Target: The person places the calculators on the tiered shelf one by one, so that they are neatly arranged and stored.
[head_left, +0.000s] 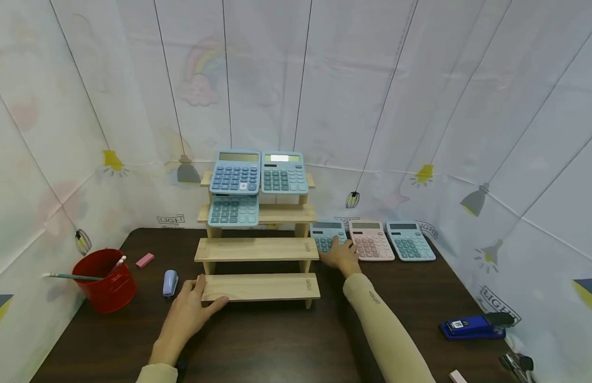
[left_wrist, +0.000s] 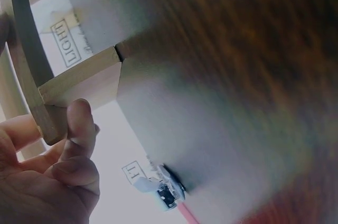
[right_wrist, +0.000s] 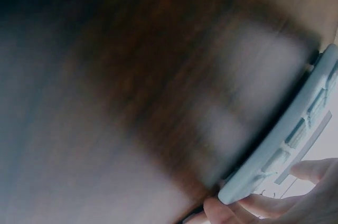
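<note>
My left hand [head_left: 184, 314] holds the left end of the lowest step of a tiered wooden display stand [head_left: 259, 287]. In the left wrist view, fingers [left_wrist: 79, 129] bend around the end of that board [left_wrist: 50, 129]. At the stand's right side, my right hand [head_left: 341, 256] grips a light blue calculator [head_left: 328, 229] lying on the table. The right wrist view has fingers [right_wrist: 311, 171] over the keys and another at the lower corner of the calculator [right_wrist: 280, 134]. Two blue calculators [head_left: 235, 171] [head_left: 284, 173] lean on the top step, and another blue calculator [head_left: 233, 211] on the step below.
Right of the held calculator lie a pink calculator [head_left: 370, 241] and a blue-green calculator [head_left: 410, 241]. On the left are a red bucket [head_left: 106, 290] with pencils, a pink eraser [head_left: 144, 260] and a small stapler [head_left: 170, 283]. A dark blue stapler [head_left: 473, 327] lies at the right edge.
</note>
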`<state>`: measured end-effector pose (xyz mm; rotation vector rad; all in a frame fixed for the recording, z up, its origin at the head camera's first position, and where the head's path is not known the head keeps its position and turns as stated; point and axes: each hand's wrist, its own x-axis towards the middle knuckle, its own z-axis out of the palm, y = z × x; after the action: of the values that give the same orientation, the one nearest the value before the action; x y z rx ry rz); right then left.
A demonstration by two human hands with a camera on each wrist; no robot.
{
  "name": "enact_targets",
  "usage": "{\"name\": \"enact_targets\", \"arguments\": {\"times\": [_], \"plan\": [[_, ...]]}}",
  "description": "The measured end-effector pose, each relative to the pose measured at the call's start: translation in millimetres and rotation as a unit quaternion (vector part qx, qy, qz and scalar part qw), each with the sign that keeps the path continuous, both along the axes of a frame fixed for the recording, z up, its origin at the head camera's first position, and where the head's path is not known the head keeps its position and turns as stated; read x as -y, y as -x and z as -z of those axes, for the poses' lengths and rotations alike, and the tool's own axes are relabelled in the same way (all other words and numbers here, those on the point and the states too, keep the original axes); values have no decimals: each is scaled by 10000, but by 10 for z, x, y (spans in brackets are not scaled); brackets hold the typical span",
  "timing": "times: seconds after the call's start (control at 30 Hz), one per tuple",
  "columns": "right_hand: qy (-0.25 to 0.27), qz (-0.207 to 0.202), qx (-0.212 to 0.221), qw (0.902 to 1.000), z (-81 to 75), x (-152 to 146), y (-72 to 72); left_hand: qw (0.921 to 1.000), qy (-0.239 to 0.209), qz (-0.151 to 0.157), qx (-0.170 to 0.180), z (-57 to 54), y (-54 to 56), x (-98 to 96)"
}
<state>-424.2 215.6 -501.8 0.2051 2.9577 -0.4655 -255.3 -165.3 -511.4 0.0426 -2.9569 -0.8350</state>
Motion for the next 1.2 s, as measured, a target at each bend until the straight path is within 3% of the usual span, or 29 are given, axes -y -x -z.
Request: {"name": "enact_targets", "arguments": {"times": [0.33, 0.6, 1.2], "plan": [[173, 91, -48, 9998, 76, -118, 11, 10000, -16, 60, 13, 7, 15, -70], [54, 26, 70, 10000, 78, -124, -28, 10000, 33, 34, 78, 37, -3, -70], [-332, -27, 69, 9994, 39, -37, -122, 10000, -31, 8, 60, -5, 0, -21]]}}
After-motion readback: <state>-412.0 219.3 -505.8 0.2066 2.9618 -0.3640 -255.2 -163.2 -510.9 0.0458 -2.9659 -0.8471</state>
